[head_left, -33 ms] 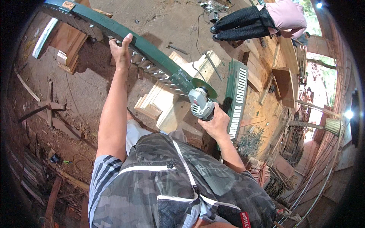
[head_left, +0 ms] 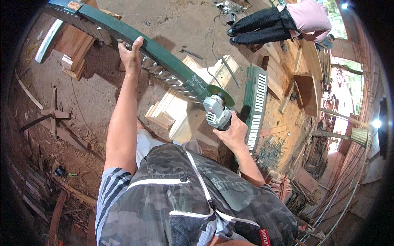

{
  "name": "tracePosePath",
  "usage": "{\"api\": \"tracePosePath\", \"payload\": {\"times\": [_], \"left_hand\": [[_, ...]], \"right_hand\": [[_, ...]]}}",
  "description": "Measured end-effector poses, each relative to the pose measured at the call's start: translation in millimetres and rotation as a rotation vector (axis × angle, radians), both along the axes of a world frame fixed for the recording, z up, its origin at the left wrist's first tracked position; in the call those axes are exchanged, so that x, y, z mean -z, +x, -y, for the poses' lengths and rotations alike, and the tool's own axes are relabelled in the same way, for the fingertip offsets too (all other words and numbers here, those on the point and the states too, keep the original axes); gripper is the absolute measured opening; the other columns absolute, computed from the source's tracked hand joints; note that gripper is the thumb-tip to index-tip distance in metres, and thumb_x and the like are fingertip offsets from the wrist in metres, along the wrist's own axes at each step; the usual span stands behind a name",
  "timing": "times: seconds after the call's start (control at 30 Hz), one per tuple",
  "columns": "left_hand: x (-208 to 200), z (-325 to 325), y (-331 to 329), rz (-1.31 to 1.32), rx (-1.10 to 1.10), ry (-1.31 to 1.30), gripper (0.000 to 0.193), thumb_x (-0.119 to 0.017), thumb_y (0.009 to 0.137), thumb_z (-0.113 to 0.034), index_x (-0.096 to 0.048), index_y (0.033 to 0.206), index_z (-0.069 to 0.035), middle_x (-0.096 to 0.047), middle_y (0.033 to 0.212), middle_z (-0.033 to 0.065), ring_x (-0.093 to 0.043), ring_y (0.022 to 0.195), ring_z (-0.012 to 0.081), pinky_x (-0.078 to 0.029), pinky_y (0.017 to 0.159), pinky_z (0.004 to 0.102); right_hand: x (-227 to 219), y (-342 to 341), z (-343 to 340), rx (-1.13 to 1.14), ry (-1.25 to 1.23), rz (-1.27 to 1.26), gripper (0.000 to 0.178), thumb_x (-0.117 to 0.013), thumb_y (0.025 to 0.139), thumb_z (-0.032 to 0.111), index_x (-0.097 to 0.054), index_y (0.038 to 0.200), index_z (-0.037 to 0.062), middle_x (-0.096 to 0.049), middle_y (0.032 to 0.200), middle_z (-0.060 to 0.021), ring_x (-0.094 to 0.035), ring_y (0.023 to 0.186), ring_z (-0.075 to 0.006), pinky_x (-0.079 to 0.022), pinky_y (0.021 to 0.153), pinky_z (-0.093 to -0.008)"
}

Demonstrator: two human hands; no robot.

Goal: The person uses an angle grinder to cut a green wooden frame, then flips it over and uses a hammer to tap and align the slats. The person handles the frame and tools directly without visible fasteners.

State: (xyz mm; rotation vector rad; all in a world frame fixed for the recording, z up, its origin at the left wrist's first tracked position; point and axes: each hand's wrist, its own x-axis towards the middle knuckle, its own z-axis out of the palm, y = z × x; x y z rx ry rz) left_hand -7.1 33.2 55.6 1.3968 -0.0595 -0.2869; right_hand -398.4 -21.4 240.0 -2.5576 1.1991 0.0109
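A long green slatted wooden panel (head_left: 166, 59) runs from the upper left toward the middle, its thick rail uppermost. My left hand (head_left: 130, 59) grips this rail, thumb on top and the other fingers partly hidden at its near edge. In my right hand (head_left: 234, 135) is a grey angle grinder (head_left: 216, 114), fingers wrapped round its body. The grinder's round greenish disc (head_left: 221, 95) is at the right end of the panel, by a metal fitting (head_left: 195, 85). Whether disc and wood touch, I cannot tell.
Pale stacked timber blocks (head_left: 168, 107) lie beneath the panel, with brown blocks (head_left: 78, 47) farther left. Another green slatted panel (head_left: 255, 106) stands to the right. A dark cord (head_left: 213, 41) crosses the dirt floor. A person in pink (head_left: 308, 18) bends at the upper right, near planks.
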Motion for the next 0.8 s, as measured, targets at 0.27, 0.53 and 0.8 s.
{"api": "tracePosePath", "payload": {"times": [0.27,0.53,0.8], "left_hand": [[3,8,4,0.026,-0.031,-0.006,0.068,-0.085,0.075,-0.043,-0.054,0.113,0.004,-0.060,0.107,0.0120,-0.057,0.099,0.0209,-0.046,0.093,0.0338],[5,13,5,0.029,-0.054,-0.030,0.068,-0.086,0.074,-0.043,-0.054,0.112,0.004,-0.059,0.107,0.0105,-0.056,0.097,0.0195,-0.047,0.092,0.0333],[5,15,5,0.023,-0.044,-0.016,0.072,-0.087,0.073,-0.044,-0.054,0.115,0.005,-0.058,0.107,0.0110,-0.056,0.098,0.0200,-0.047,0.092,0.0333]], "right_hand": [[1,6,8,0.003,0.004,-0.017,0.066,-0.090,0.060,0.022,-0.060,0.116,0.0053,-0.072,0.096,-0.0186,-0.072,0.089,-0.0405,-0.057,0.077,-0.0462],[-1,10,9,0.036,0.018,-0.074,0.065,-0.090,0.060,0.023,-0.061,0.116,0.0054,-0.073,0.096,-0.0193,-0.072,0.091,-0.0403,-0.057,0.078,-0.0458],[3,9,11,0.013,0.008,-0.053,0.068,-0.089,0.062,0.029,-0.062,0.118,0.0010,-0.073,0.092,-0.0226,-0.072,0.088,-0.0422,-0.057,0.078,-0.0489]]}}
